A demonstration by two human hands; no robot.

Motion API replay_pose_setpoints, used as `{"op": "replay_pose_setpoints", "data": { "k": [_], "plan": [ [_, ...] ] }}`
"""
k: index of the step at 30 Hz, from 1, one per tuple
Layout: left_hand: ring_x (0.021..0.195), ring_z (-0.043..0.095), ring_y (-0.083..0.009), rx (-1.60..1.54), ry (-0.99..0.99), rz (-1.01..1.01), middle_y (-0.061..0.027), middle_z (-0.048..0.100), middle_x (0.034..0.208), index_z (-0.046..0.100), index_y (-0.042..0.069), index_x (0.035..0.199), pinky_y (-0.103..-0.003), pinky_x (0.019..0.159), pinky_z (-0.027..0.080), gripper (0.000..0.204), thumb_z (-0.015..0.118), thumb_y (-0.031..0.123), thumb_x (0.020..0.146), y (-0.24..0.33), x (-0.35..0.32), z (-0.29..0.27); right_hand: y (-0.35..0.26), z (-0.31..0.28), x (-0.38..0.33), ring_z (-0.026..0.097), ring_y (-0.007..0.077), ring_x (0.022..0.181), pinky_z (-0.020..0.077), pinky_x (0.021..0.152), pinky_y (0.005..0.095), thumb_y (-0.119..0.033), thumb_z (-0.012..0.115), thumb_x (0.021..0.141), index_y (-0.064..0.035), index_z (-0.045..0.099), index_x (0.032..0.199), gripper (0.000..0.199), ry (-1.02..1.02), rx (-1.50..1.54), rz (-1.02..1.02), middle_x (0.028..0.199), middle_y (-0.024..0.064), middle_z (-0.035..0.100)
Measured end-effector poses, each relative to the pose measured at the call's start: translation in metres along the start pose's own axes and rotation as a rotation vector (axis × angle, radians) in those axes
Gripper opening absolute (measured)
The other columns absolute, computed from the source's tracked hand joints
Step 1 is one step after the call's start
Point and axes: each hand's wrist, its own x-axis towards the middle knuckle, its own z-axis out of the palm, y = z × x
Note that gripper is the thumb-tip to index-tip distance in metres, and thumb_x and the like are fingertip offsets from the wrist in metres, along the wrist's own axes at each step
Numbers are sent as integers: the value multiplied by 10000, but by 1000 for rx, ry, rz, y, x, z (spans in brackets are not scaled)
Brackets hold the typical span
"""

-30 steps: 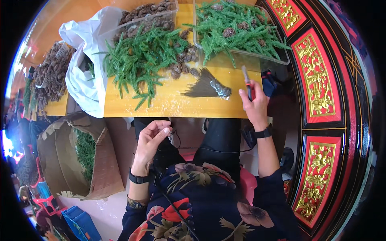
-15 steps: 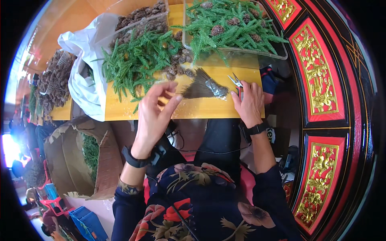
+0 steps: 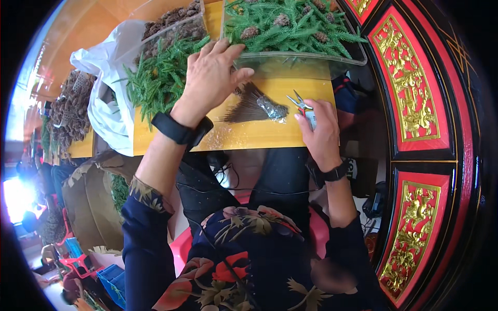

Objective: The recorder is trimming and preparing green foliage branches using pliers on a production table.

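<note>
My left hand (image 3: 211,78) is stretched over the far middle of the yellow table, fingers extended, between a pile of green artificial pine sprigs (image 3: 155,83) and a clear plastic bin (image 3: 311,56). Its fingertips are near the bin's left corner; I cannot tell whether they touch anything. At the table's right side, my right hand (image 3: 322,129) is closed round pliers (image 3: 299,103), whose jaws point up and left, slightly apart. Between the hands lies a fanned bundle of thin dark wires (image 3: 241,107), its right end wrapped in clear plastic.
The bin holds green sprigs and several pine cones (image 3: 249,33). Behind the pile, another clear container holds brown pine cones (image 3: 176,18). A white plastic bag (image 3: 106,111) hangs by the table's left part. A cardboard box (image 3: 88,202) stands below. Carved red-and-gold panels (image 3: 410,78) line the right.
My left hand has moved up and away from me, from the table's near part to beside the bin, its fingers straightening. The right hand keeps the pliers in nearly the same place.
</note>
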Motion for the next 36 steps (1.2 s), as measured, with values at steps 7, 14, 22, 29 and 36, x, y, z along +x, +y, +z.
{"op": "replay_pose_setpoints", "data": {
  "k": [7,14,22,29,36],
  "plan": [
    [1151,498,-338,-145,47,-34,-155,562,1203,582,59,1191,-440,949,388,506,706,336,785,10,-27,-18,-81,-50,12,629,284,812,490,720,340,-4,715,719,-17,626,976,272,85,335,-213,911,136,636],
    [1016,577,-308,-366,11,-313,-143,632,1054,629,6,1087,-390,881,444,373,705,236,803,18,-127,-19,-176,-62,19,570,170,558,436,515,284,-163,712,743,-98,653,845,134,125,722,-620,763,43,624],
    [831,605,-87,-1042,-7,-900,-52,688,892,655,-28,1020,-247,769,475,219,660,127,866,3,-223,-5,-217,-51,6,532,163,532,426,510,292,-156,674,750,-116,650,806,74,52,784,-673,759,21,584],
    [968,601,-120,-1132,-27,-896,-78,672,1002,638,-37,1073,-239,878,445,225,628,102,897,-11,-242,-29,-159,17,13,598,288,684,464,596,370,-55,664,775,-52,625,886,118,-184,105,-497,753,78,612],
    [921,607,-110,-1308,95,-900,-73,673,984,642,-28,1065,-237,849,457,212,626,102,898,-21,-260,-30,-79,71,10,584,309,815,476,720,393,-90,667,782,-24,633,905,144,-232,-344,-315,817,105,597]
  ]
}}
